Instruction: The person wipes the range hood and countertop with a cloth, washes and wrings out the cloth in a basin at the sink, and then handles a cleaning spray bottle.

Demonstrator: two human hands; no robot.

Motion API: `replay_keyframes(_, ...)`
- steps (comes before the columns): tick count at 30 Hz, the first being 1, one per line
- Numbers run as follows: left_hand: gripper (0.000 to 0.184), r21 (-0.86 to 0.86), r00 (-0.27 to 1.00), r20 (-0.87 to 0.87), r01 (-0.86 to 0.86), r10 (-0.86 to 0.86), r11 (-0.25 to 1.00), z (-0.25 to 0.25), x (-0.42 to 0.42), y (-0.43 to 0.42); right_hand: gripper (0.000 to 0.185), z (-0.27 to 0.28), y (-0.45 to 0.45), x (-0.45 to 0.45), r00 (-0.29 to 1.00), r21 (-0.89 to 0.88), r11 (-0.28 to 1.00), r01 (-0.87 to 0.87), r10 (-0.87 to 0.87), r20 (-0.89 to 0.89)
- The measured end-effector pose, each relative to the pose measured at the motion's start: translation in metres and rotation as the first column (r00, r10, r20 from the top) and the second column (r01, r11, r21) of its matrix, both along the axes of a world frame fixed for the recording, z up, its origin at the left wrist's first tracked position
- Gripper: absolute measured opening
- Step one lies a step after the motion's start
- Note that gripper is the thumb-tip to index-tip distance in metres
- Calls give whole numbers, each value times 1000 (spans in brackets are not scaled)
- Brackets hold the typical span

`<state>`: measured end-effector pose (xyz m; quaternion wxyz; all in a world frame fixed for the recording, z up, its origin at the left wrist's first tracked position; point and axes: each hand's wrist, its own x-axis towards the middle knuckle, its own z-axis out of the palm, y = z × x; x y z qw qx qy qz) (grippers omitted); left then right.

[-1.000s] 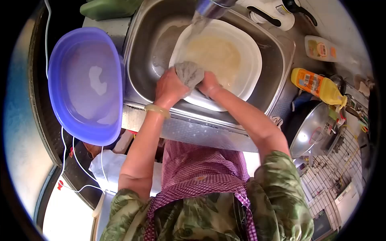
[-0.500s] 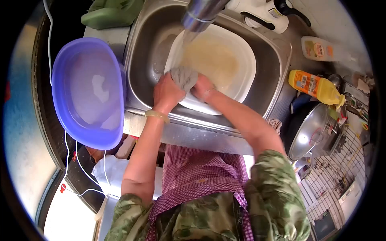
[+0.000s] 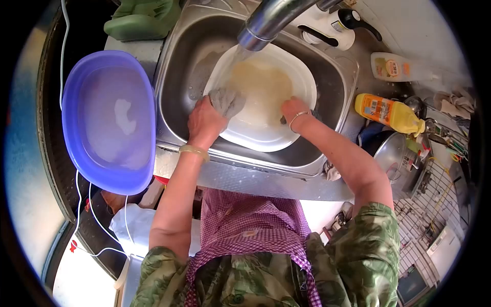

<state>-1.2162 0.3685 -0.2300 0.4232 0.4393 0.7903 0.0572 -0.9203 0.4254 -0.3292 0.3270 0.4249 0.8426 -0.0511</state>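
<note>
A white basin (image 3: 250, 140) with cloudy yellowish water stands in the steel sink (image 3: 179, 77). My left hand (image 3: 205, 122), with a pale bangle at its wrist, is closed on a grey cloth (image 3: 226, 101) at the basin's left side. At the basin's right part is my right hand (image 3: 295, 111), its fingers curled; something dark shows beside it, too small to make out. Water runs from the faucet (image 3: 255, 38) into the basin's upper left.
A purple tub (image 3: 148, 148) of water stands left of the sink, below a green plastic item (image 3: 140, 20). On the right are a yellow bottle (image 3: 388, 112), a clear bottle (image 3: 391, 66), a metal pan (image 3: 389, 151) and a white appliance (image 3: 330, 28) behind the sink.
My right hand has moved away from the grey cloth to the basin's right side. My left hand still holds the cloth. The view has shifted, showing more of the faucet.
</note>
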Motion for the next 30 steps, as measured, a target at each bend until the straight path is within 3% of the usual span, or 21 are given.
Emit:
replay_keyframes(1, 50, -7, 1000, 9, -1, 1, 1000, 2, 0, -2, 17, -7, -6, 5, 999, -102, 995, -14, 18, 35)
replay_keyframes(2, 49, -6, 1000, -1, 25, -25, 1000, 3, 1, -2, 16, 40, 12, -16, 998, -72, 997, 43, -39, 49)
replay_keyframes(5, 48, -15, 997, -25, 71, -71, 997, 3, 1, -8, 18, 61, 48, -24, 997, 66, 998, 6, -12, 78)
replay_keyframes(6, 47, -11, 997, -26, 72, -72, 997, 1, 1, -7, 17, 64, 23, -30, 986, 24, 994, 110, -112, 124)
replay_keyframes(9, 46, -15, 998, -16, 64, -64, 998, 2, 2, -4, 16, 25, -27, -13, 987, -182, 975, 124, -101, 127)
replay_keyframes(10, 46, -20, 997, -13, 70, -70, 997, 3, 3, -3, 18, -5, -37, 27, 976, -61, 998, -25, 12, -219)
replay_keyframes(13, 46, 18, 999, 36, 31, -31, 999, 6, 4, -3, 20, 72, 27, -14, 996, -6, 1000, 21, -21, 85)
replay_keyframes(14, 46, 16, 999, 17, 42, -43, 999, 8, 3, -4, 19, 81, 25, -20, 989, -46, 989, 139, -137, 55)
replay_keyframes(17, 46, 31, 998, -14, 67, -67, 997, 9, 2, -2, 15, 32, -26, 3, 997, -160, 985, 72, -77, -30)
replay_keyframes(19, 45, 45, 997, 2, 76, -76, 996, 0, 3, -7, 15, 27, -18, -4, 992, -270, 955, 120, -102, 79)
replay_keyframes(20, 46, 62, 997, 33, 71, -73, 996, -7, 3, -9, 15, 31, 2, -2, 992, -163, 979, 121, -112, 60)
replay_keyframes(23, 46, 78, 995, 71, 61, -67, 995, -11, 0, -10, 15, 38, 13, 9, 997, 64, 996, 56, -53, -54)
replay_keyframes(25, 45, 57, 997, 47, 62, -65, 996, -3, 2, -7, 15, 11, -21, 17, 992, -47, 997, 55, -60, -112)
replay_keyframes(26, 46, 53, 996, 59, 60, -63, 997, -3, 3, -6, 16, 2, -42, 18, 972, -152, 986, -64, 27, -235)
replay_keyframes(27, 47, 44, 996, 69, 59, -62, 997, -4, 4, -6, 21, -25, -60, -4, 943, -371, 917, 144, -241, -230)
replay_keyframes(28, 48, 35, 995, 75, 62, -65, 997, -6, 4, -7, 24, -14, -66, -31, 890, -398, 898, 188, -327, -317)
replay_keyframes(30, 51, 51, 992, 89, 87, -91, 995, -13, 1, -11, 21, -40, -70, -84, 639, -330, 906, 265, -421, -644)
